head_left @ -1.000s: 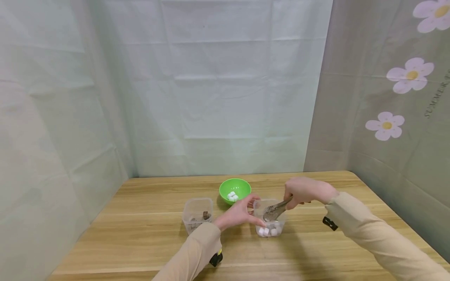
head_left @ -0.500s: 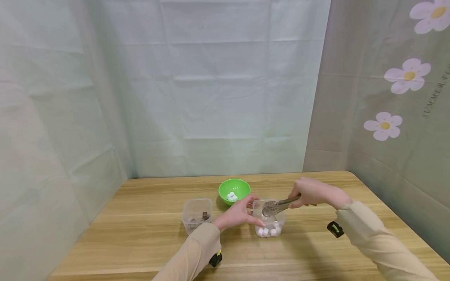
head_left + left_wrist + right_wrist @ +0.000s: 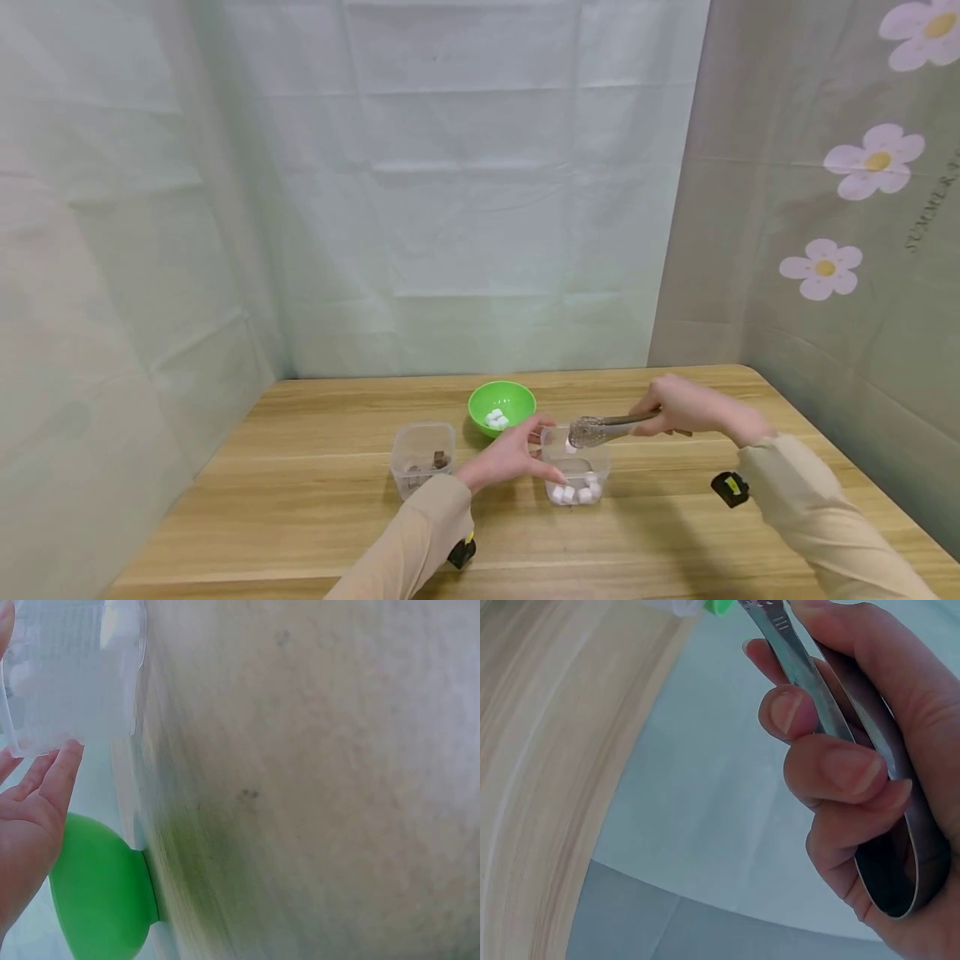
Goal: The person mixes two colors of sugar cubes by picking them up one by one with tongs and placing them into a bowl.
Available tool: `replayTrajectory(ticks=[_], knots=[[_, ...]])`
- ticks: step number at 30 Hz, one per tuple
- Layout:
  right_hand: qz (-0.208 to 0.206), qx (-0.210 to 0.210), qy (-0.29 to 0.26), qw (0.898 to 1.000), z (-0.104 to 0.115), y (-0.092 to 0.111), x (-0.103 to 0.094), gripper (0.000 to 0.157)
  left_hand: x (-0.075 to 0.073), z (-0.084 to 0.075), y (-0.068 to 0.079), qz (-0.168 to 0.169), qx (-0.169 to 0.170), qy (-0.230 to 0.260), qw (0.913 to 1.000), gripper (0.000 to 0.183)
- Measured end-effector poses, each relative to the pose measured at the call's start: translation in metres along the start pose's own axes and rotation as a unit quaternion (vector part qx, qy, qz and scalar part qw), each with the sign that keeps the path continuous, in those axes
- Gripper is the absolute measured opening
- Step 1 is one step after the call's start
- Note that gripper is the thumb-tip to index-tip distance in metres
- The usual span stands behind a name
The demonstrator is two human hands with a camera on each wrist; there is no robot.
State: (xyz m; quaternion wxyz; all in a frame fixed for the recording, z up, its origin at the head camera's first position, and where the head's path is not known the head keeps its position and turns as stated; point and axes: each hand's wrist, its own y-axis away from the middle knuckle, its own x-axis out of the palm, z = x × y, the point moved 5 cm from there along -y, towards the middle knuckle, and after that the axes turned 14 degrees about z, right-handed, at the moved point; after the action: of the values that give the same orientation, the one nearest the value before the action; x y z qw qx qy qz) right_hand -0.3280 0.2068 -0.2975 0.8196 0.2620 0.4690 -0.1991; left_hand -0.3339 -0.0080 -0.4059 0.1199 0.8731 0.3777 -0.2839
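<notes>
In the head view, my left hand [image 3: 508, 460] holds a clear plastic container [image 3: 557, 471] by its left side, thumb at the front and fingers behind. The left wrist view shows fingertips against the wall of that container [image 3: 75, 690]. Several white cubes [image 3: 567, 495] lie in the bottom. My right hand [image 3: 688, 407] grips metal tongs [image 3: 618, 427], their perforated tips level with the container's rim. A white piece [image 3: 571, 447] shows at the tips. In the right wrist view, fingers and thumb wrap the bent strip of the tongs [image 3: 821, 697].
A green bowl [image 3: 517, 402] with several white cubes stands behind my left hand. Left of it is a second clear container [image 3: 408, 442] with brown cubes [image 3: 439, 459], partly behind my left wrist. All stand on a wooden table [image 3: 315, 483] with curtains behind.
My right hand has drawn the tongs up out of the container and to the right, a white piece now showing at their tips. My left hand stays on the container.
</notes>
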Motion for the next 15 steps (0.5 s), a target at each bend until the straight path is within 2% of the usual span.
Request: replayTrajectory(ticks=[3, 8, 15], knots=[[-0.012, 0.008, -0.01, 1.0, -0.004, 0.003, -0.006, 0.025, 0.0, 0.0, 0.0, -0.002, -0.004, -0.001, 1.0, 0.085], [-0.028, 0.018, -0.011, 0.999, -0.01, 0.002, -0.015, 0.024, -0.001, 0.001, 0.0, -0.003, -0.005, 0.0, 1.0, 0.085], [-0.042, 0.025, -0.009, 0.999, -0.018, -0.01, -0.018, 0.023, 0.0, 0.001, 0.0, -0.001, 0.002, 0.0, 1.0, 0.084]])
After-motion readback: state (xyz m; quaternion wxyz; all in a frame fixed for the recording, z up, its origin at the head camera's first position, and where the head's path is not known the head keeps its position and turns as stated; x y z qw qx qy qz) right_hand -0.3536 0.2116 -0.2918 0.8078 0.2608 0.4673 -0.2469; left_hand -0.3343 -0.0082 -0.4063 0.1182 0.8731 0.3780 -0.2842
